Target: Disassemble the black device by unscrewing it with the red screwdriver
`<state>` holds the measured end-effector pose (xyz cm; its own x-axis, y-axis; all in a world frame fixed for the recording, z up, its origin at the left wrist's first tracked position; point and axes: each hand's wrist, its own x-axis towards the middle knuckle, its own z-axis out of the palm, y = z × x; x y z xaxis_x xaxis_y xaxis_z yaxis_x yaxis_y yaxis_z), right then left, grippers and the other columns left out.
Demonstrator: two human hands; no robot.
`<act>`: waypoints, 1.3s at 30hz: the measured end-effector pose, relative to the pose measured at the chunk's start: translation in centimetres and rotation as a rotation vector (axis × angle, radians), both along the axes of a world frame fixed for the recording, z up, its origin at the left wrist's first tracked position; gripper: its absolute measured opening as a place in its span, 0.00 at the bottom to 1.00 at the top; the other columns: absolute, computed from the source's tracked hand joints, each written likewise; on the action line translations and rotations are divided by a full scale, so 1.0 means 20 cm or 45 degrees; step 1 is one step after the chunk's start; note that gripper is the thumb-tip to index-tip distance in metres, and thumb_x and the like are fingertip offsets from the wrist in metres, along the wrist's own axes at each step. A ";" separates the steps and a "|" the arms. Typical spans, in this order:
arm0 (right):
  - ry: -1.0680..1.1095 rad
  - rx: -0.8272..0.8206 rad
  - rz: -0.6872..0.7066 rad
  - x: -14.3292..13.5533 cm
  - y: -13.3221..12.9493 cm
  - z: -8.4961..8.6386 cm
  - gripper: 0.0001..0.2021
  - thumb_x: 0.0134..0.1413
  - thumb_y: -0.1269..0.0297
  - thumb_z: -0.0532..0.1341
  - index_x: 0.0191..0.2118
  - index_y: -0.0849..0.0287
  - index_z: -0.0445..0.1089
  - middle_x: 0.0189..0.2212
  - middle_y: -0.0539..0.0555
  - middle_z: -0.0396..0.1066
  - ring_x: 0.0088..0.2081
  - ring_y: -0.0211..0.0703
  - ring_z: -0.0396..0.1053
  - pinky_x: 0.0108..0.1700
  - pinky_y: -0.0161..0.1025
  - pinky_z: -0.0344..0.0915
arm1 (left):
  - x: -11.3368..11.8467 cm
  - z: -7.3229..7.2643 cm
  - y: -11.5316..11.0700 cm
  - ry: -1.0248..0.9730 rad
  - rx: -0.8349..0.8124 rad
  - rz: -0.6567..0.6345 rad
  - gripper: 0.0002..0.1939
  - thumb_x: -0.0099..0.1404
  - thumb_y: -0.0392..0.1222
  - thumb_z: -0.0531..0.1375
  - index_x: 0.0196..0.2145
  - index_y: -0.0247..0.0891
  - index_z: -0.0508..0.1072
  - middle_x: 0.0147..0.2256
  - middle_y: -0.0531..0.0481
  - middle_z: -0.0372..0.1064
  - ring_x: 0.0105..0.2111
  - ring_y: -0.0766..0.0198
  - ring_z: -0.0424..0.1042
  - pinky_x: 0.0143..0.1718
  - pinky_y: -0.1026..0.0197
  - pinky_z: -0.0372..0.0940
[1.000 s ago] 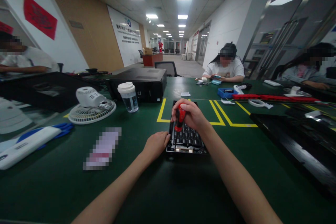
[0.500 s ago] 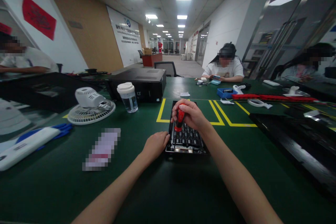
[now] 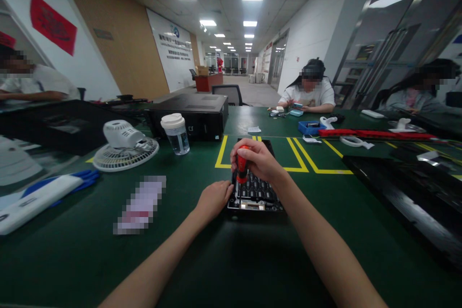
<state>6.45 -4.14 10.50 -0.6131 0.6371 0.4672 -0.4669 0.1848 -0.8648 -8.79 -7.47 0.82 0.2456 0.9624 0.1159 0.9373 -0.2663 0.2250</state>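
Note:
In my right hand (image 3: 260, 158) is a screwdriver with a red and black handle (image 3: 242, 158), held upright with the fingers closed round its top. Its shaft points down at the left side of a flat black rectangular unit (image 3: 258, 206), near the front; the tip is too small to make out. Rows of dark rounded parts fill the unit, and a silvery piece (image 3: 251, 206) lies along its near end. My left hand (image 3: 216, 197) is closed at the unit's left edge, gripping it with the fingertips.
Left of the unit lie a blurred-out flat thing (image 3: 140, 206), a white fan (image 3: 124, 147) and a lidded cup (image 3: 176, 134). A black computer case (image 3: 191, 110) stands behind. Black panels (image 3: 404, 202) lie to the right. A co-worker (image 3: 310, 89) sits across the table (image 3: 187, 260).
My right hand has moved the screwdriver slightly left and nearer to me, towards the unit's front left corner. My left hand stays at the edge.

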 end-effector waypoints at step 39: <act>0.048 -0.050 -0.198 -0.01 -0.04 0.00 0.04 0.49 0.67 0.60 0.31 0.61 0.65 0.24 0.49 0.67 0.24 0.33 0.66 0.28 0.33 0.63 | 0.01 -0.01 0.00 -0.014 0.010 0.013 0.21 0.67 0.48 0.40 0.38 0.40 0.69 0.38 0.47 0.71 0.39 0.62 0.69 0.37 0.62 0.60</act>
<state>6.16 -5.00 10.54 -0.4878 0.7412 0.4611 -0.4678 0.2240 -0.8550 -8.67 -7.56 0.71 0.2341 0.9640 0.1264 0.9375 -0.2582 0.2333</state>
